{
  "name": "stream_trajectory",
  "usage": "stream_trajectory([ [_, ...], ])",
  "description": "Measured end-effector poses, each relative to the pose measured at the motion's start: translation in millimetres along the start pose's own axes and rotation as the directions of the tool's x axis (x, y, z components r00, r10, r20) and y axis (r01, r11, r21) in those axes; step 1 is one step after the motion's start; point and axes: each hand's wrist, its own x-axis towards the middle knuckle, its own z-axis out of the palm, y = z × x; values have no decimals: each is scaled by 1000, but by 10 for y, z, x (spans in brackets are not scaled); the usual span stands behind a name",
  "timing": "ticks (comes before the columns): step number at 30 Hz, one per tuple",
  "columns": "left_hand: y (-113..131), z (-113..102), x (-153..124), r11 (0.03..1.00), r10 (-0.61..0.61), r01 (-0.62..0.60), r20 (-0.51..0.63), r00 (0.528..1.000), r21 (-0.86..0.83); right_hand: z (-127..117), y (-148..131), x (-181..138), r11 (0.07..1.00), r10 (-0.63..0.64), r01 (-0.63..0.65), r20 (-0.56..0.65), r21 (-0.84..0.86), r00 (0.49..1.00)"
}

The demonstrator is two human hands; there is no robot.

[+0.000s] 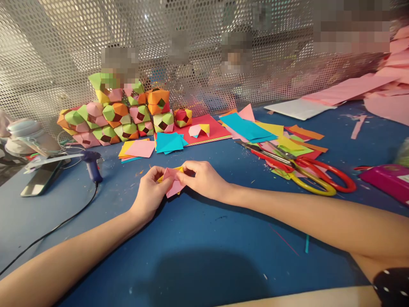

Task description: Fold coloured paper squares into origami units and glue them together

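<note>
Between my two hands is a small piece of folded origami paper (174, 186), pink on the near side with yellow showing behind. My left hand (151, 187) pinches its left edge between thumb and fingers. From the right, my right hand (204, 178) is closed on its upper right part, thumb against the paper. Fingers hide some of the folds. Just beyond lie a stack of blue paper squares (169, 142) and a stack of pink and yellow squares (140, 148). A partly folded pink, yellow and white paper unit (198, 130) rests on red sheets (212, 128).
Folded paper balls (118, 113) are piled against the perforated metal screen (198, 51). A glue gun (92, 165) with its cord and a phone (43, 177) lie left. Scissors (315, 172) lie on coloured scraps at right, near a magenta object (388, 179) and pink sheets (354, 87).
</note>
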Motion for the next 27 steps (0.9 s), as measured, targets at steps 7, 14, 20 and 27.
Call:
stream_trajectory([
  [7, -22, -1, 6, 991, 53, -52, -6, 999, 125, 13, 1, -12, 1000, 9, -9, -11, -10, 1000],
  [14, 4, 7, -8, 963, 70, -58, -34, 997, 264, 44, -12, -36, 997, -65, 64, -34, -50, 997],
  [20, 10, 9, -23, 954, 109, -91, -46, 993, 286, 45, -31, -49, 998, -30, 30, 16, -50, 999],
  [27, -6, 10, -7, 964, 65, -64, 5, 998, 259, 42, -33, -40, 997, -44, 44, 7, -64, 999],
])
